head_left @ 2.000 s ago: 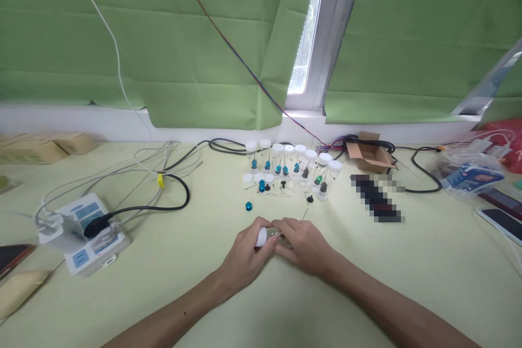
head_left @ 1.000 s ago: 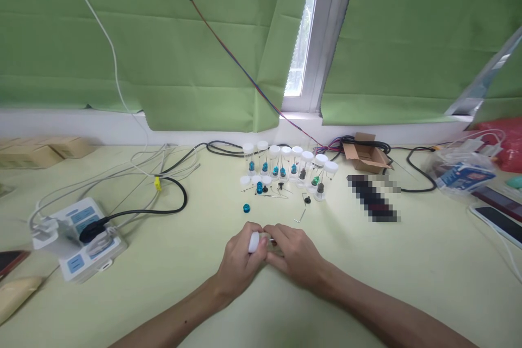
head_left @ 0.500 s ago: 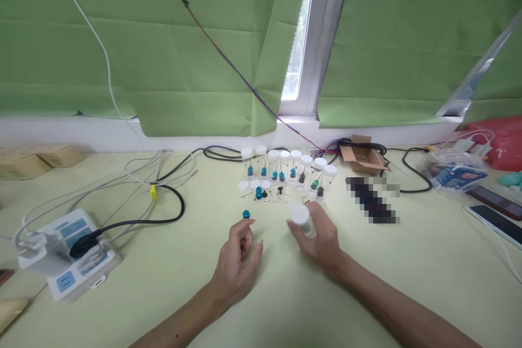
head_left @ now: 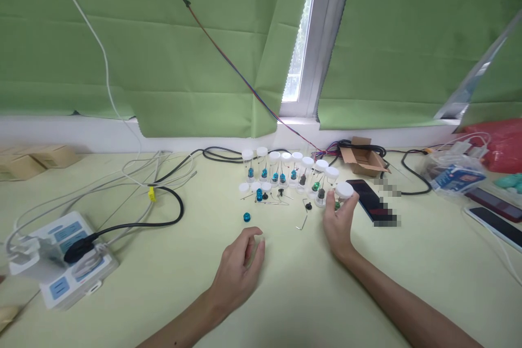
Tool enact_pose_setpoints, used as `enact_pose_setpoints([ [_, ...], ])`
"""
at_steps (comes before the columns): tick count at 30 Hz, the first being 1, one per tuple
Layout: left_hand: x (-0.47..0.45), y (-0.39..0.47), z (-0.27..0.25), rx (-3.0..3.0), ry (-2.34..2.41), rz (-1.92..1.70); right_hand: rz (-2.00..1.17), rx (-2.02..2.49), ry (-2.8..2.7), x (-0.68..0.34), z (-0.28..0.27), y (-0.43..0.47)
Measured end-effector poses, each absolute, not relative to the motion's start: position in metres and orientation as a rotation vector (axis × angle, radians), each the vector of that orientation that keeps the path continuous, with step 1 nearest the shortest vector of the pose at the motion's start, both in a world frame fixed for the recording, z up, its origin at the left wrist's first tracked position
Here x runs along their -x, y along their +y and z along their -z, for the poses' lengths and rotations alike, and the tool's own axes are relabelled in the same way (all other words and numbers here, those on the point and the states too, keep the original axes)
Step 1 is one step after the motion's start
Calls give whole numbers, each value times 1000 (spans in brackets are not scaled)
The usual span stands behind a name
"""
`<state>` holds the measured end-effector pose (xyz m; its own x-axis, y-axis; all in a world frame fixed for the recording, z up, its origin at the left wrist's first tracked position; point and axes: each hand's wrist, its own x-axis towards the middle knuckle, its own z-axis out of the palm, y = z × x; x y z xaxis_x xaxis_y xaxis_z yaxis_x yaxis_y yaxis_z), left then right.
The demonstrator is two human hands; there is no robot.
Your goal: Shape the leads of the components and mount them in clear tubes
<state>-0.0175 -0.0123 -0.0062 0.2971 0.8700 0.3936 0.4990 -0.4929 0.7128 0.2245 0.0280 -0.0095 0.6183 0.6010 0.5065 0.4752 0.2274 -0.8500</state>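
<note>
My right hand (head_left: 339,228) is closed around a small clear bottle (head_left: 345,191) with a white cap and something green inside, at the right end of a row of similar capped bottles (head_left: 303,174). Those hold blue, green or dark pieces and thin rods. My left hand (head_left: 240,269) rests lower on the table, fingers curved and apart, with nothing in it. Beyond its fingertips lies a blue metal piece (head_left: 247,217). Another blue piece (head_left: 259,194), white caps (head_left: 243,187) and a black thumbscrew (head_left: 280,192) lie before the row. An L-shaped hex key (head_left: 302,223) is left of my right hand.
A black phone (head_left: 369,199), partly pixelated, lies right of my right hand. Behind stands an open cardboard box (head_left: 364,162) beside black cables. At left is a power strip (head_left: 77,261) with plugs and cords. More phones (head_left: 499,224) lie at far right.
My right hand has carried the capped bottle right and away from me, to the row's end. The hex key and a black thumbscrew now show. My left hand has drawn back slightly from the blue piece.
</note>
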Motion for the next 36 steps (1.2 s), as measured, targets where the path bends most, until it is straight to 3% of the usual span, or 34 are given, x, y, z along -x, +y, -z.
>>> enact_pose_setpoints([
  [25,18,-9,7,-2119,1268,-948,-372,1475,-920,-231,24,40],
  [36,16,-11,1,-2255,1221,-1020,200,1395,-1098,-233,1,31],
])
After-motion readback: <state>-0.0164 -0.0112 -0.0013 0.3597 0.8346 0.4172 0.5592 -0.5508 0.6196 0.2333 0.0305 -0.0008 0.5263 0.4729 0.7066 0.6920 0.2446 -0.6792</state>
